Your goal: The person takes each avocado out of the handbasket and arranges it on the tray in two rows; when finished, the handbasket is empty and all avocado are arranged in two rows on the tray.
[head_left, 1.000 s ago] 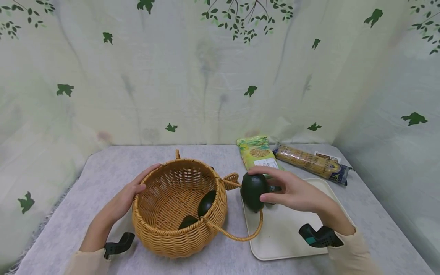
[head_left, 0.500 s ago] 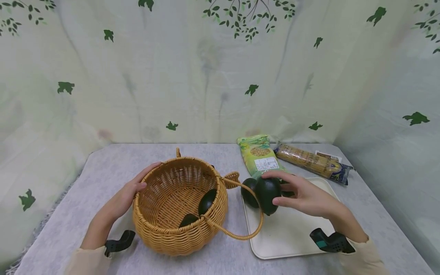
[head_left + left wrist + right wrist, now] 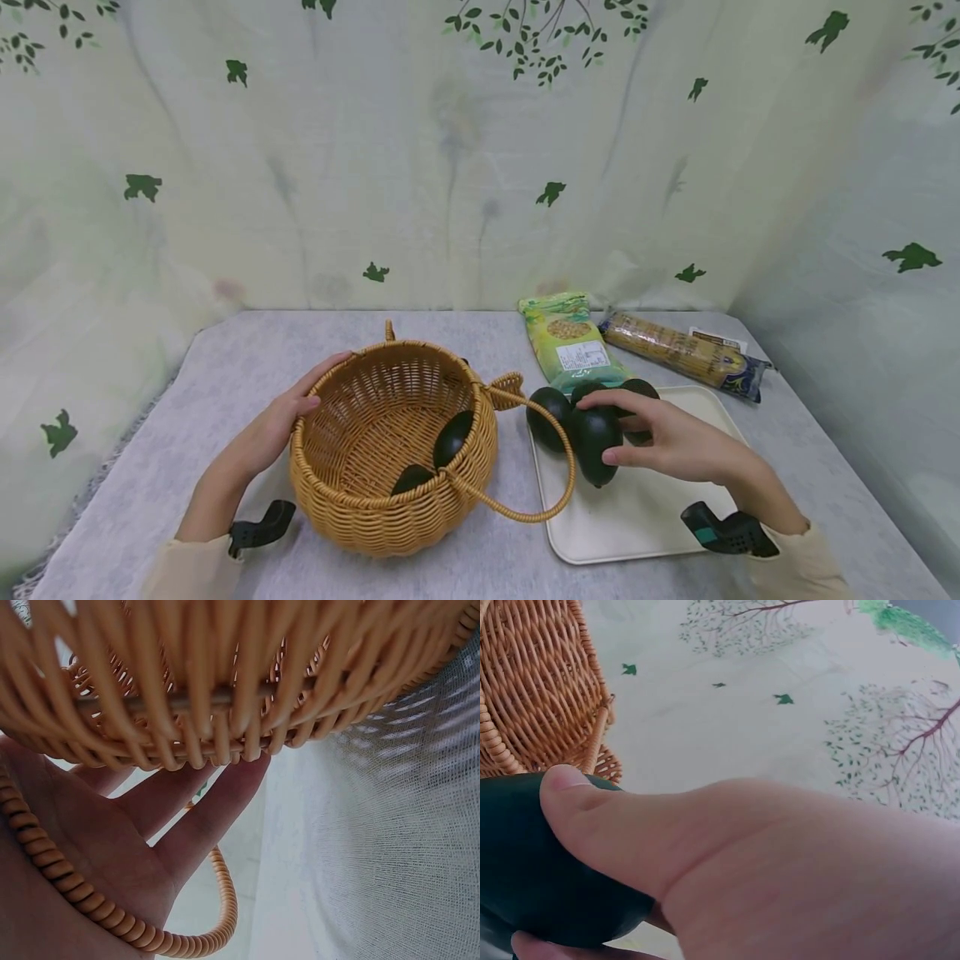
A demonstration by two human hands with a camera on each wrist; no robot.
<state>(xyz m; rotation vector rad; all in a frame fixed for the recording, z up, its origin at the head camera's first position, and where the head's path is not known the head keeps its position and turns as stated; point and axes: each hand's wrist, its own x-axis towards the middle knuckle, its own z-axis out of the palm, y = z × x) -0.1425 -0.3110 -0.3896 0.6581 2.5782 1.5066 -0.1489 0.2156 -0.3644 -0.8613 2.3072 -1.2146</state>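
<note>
A wicker basket [image 3: 375, 529] stands tilted with its mouth toward me. My left hand [image 3: 266, 433] holds its left rim, thumb over the edge; in the left wrist view the fingers lie against the wickerwork [image 3: 202, 697]. Two dark green avocados, one an upright oval [image 3: 453, 439], lie inside on the right. My right hand [image 3: 675, 433] grips another avocado [image 3: 596, 446] between thumb and fingers, over the white tray [image 3: 637, 525]. Several more avocados, one at the left [image 3: 550, 417], crowd the tray's back left, partly hidden by this hand. The right wrist view shows the thumb pressed on the gripped avocado [image 3: 547, 862].
The basket's looped handle [image 3: 525, 518] reaches right over the tray's left edge. Behind the tray lie a green and yellow food packet [image 3: 573, 333] and a long clear pack of noodles [image 3: 675, 346]. A leaf-printed curtain [image 3: 465, 167] rises behind the table.
My right hand has carried the avocado right and down, from in front of the basket handle to beside the other avocados on the tray. The left hand and basket have stayed put.
</note>
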